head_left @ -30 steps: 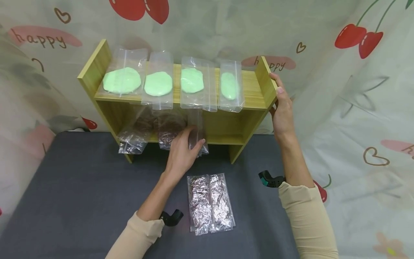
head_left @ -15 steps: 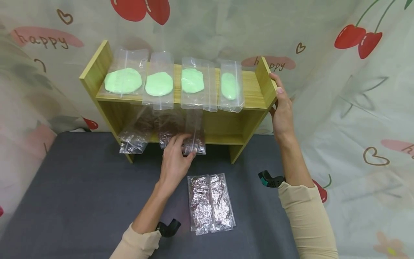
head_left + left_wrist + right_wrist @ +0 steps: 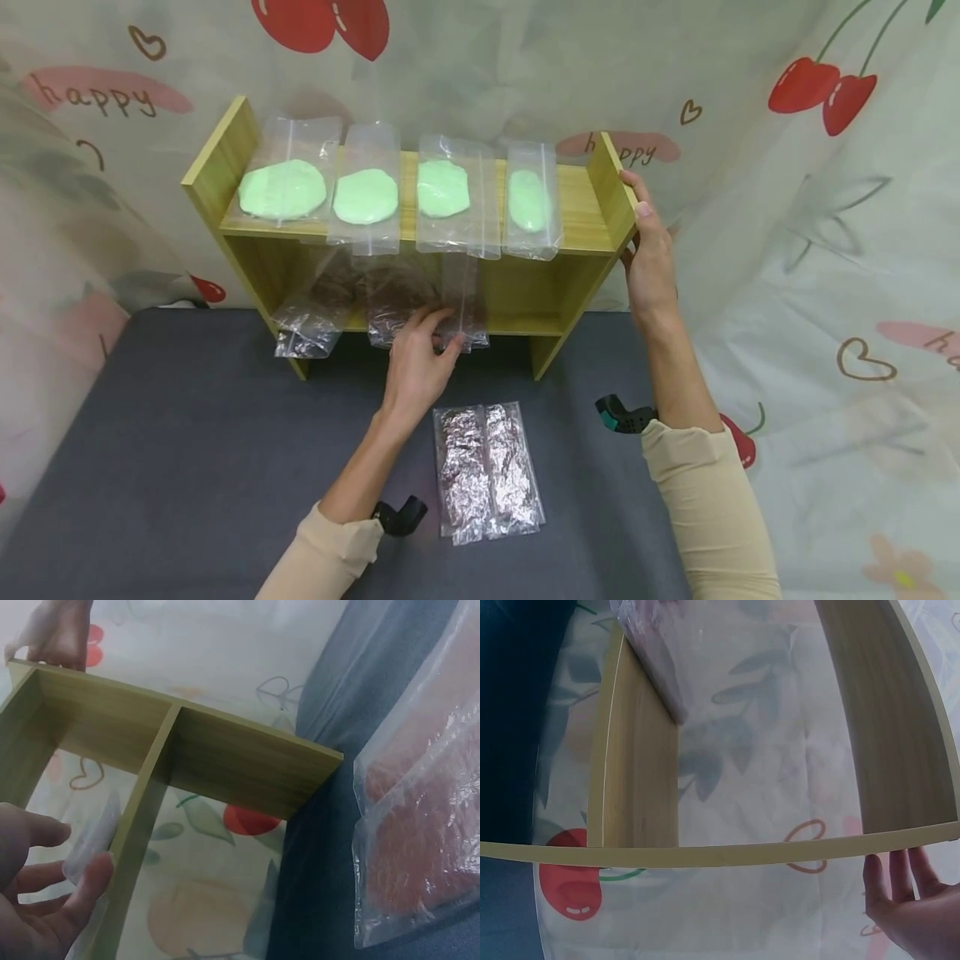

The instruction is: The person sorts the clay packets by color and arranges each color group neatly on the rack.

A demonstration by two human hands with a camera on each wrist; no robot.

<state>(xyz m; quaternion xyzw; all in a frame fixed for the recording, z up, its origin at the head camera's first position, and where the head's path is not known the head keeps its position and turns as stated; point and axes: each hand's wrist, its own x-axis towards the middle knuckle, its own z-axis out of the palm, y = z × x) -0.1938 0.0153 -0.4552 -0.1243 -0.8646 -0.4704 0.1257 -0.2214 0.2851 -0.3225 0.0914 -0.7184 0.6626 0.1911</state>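
Note:
My left hand (image 3: pixel 416 367) is at the front edge of the lower board of a small wooden shelf (image 3: pixel 581 237). Its thumb and fingers pinch the front end of a clear zip bag (image 3: pixel 461 292) with dark contents, lying on that board. Up close in the left wrist view, the bag's clear edge (image 3: pixel 94 840) shows between thumb and fingertips. Two more dark-filled zip bags lie to its left, the nearer one (image 3: pixel 393 292) partly behind my hand. My right hand (image 3: pixel 651 267) grips the shelf's right side panel (image 3: pixel 618 204), fingers over its outer edge.
On the upper board lie several clear zip bags with flat pale green pieces (image 3: pixel 283 190), their ends overhanging the front. Two shiny flat bags (image 3: pixel 487 475) lie side by side on the dark grey tabletop (image 3: pixel 187 450). A printed curtain (image 3: pixel 480 67) hangs behind.
My left hand shifts left and toward me with the bag's end, then back a little to the right and inward. The right hand stays on the side panel.

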